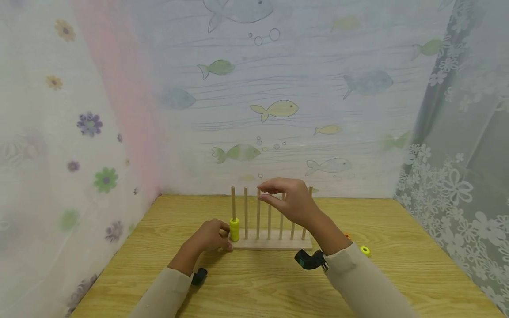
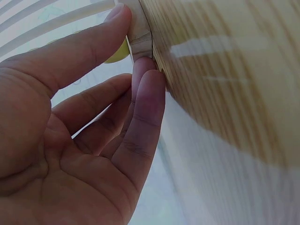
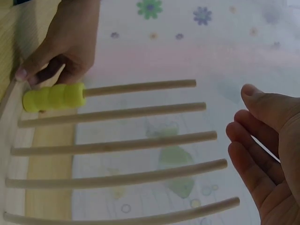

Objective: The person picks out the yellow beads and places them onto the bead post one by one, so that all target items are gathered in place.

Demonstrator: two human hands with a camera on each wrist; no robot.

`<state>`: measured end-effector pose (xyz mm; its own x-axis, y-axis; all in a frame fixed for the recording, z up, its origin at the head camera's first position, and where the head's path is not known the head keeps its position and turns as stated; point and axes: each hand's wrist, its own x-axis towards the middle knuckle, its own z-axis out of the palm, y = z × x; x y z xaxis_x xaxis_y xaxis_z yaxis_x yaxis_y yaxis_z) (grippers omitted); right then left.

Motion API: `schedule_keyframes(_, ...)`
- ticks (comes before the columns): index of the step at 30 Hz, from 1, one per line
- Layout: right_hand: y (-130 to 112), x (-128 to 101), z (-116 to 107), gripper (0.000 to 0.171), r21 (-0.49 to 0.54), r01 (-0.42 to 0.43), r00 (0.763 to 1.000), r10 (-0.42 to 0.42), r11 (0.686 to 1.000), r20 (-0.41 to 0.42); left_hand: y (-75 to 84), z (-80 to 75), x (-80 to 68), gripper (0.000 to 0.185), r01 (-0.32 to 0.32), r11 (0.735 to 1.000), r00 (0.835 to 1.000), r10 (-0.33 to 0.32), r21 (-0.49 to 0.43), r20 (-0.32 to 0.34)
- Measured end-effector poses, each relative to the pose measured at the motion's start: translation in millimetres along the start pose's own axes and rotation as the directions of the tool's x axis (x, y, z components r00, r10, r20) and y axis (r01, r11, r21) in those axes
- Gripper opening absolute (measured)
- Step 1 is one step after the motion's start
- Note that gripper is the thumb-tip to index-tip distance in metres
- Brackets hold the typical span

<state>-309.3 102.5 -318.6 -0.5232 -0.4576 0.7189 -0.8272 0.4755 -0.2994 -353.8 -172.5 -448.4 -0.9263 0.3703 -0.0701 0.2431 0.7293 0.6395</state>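
A wooden peg stand [image 1: 274, 244] with a row of upright pegs stands on the table. Several yellow rings [image 1: 234, 229] are stacked on its leftmost peg, down at the base. My left hand [image 1: 208, 236] grips the left end of the base, with the thumb [image 2: 119, 21] on one side and fingertips [image 2: 149, 89] at the end. Over the pegs, my right hand [image 1: 292, 201] is raised near their tops, fingers slightly bent and thumb apart. In the right wrist view nothing lies between that hand's fingers [image 3: 253, 159] and thumb, and the pegs [image 3: 154, 84] end short of them.
To the right of the stand, a loose yellow ring [image 1: 365, 251] lies on the wood-grain table [image 1: 254, 282]. An orange ring [image 1: 347, 236] shows partly behind the right forearm. Printed curtains [image 1: 278, 141] hang behind the table and along both sides.
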Motion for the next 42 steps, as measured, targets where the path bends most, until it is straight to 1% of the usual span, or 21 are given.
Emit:
schedule_keyframes(5,3.3,-9.9,-5.2,0.024,-0.016,0.001,1.000,-0.001,1.000,-0.009,0.1,-0.1,-0.2,0.060,-0.001,1.000,1.000,0.001,0.006,-0.001)
schedule_keyframes(11,7.7,-25.1,-13.5,0.024,-0.041,-0.031,1.000,0.032,0.999,0.001,-0.3,0.6,0.1,0.062,0.008,1.000,1.000,-0.008,-0.011,0.002)
schedule_keyframes(17,14.5,-40.5,-19.1,0.023,-0.034,-0.042,0.999,0.043,0.999,0.004,-1.1,-0.1,0.3,0.061,-0.007,1.000,1.000,0.007,-0.003,0.002)
schedule_keyframes(26,24.5,-62.6,-24.5,0.025,-0.023,-0.099,0.995,0.099,0.995,0.017,-2.7,0.0,1.4,0.060,-0.015,1.000,1.000,0.015,-0.004,0.006)
schedule_keyframes(33,31.5,-83.3,-32.8,0.025,-0.069,-0.161,0.986,0.164,0.985,0.036,-4.7,0.5,2.3,0.061,-0.009,1.000,1.000,0.009,-0.006,0.011)
schedule_keyframes(37,35.5,-93.3,-39.5,0.026,-0.068,-0.174,0.984,0.177,0.982,0.035,-4.5,-0.1,2.8,0.062,0.005,1.000,1.000,-0.005,-0.008,0.011)
schedule_keyframes(42,41.2,-105.6,-47.0,0.026,-0.074,-0.187,0.981,0.190,0.979,0.029,-4.1,-0.4,1.9,0.063,0.005,1.000,1.000,-0.005,-0.019,0.012)
